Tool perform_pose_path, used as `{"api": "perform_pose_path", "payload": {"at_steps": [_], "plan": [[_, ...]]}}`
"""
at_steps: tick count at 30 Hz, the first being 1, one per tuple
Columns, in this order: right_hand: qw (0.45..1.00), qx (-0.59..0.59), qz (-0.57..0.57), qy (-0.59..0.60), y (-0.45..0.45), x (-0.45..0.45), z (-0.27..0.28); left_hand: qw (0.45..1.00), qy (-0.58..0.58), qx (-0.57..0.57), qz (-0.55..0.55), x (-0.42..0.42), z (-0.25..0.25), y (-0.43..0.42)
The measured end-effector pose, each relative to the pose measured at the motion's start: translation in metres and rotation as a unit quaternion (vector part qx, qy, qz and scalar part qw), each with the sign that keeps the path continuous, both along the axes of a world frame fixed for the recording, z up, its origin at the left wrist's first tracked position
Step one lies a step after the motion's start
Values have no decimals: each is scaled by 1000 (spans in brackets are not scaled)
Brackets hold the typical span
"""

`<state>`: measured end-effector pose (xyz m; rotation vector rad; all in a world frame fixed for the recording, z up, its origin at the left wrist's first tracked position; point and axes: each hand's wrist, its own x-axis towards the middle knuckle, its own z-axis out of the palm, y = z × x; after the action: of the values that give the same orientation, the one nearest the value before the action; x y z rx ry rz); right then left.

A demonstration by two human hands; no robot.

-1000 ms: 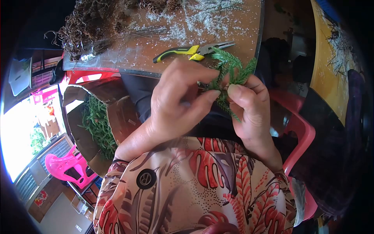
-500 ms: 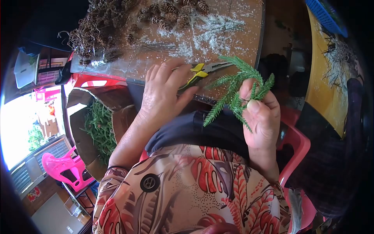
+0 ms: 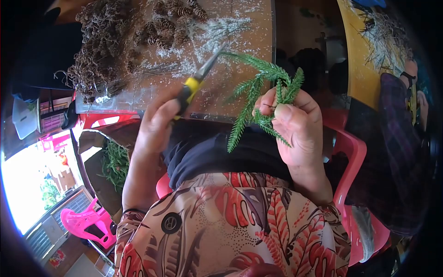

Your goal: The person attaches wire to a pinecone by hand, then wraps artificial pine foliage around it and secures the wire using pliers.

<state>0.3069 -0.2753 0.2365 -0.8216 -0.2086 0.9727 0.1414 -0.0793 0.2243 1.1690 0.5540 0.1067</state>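
My left hand [image 3: 159,117] is closed around the handles of yellow-and-black long-nose pliers [image 3: 190,87]. Their metal jaws point up and to the right over the table, with the tip close to the end of a green frond. Some blur covers this hand. In front of my waist, my right hand [image 3: 297,122] pinches an artificial green pine sprig [image 3: 251,94] between thumb and fingers. Its several fronds spread left and upward from the grip, and a thin dark stem end shows at the fingertips.
Brown pine cones [image 3: 166,30] and a tangled heap of dry brown twigs [image 3: 99,51] lie on the table [image 3: 256,51], among white flakes. A cardboard box [image 3: 94,171] of greenery stands at left. Another person's sleeve [image 3: 394,111] is by the yellow table [image 3: 355,69] at right.
My left hand has picked the pliers up off the table and turned them upward toward the sprig. The sprig, still in my right hand, sits slightly further left in view.
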Motion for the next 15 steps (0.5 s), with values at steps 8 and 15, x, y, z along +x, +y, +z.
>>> {"api": "perform_pose_path", "payload": {"at_steps": [8,15], "plan": [[996,63,41,55,2,2,-9,988,48,109,-101,6,39,-42],[982,113,81,126,-1,5,-13,802,58,558,-204,13,44,-30]]}}
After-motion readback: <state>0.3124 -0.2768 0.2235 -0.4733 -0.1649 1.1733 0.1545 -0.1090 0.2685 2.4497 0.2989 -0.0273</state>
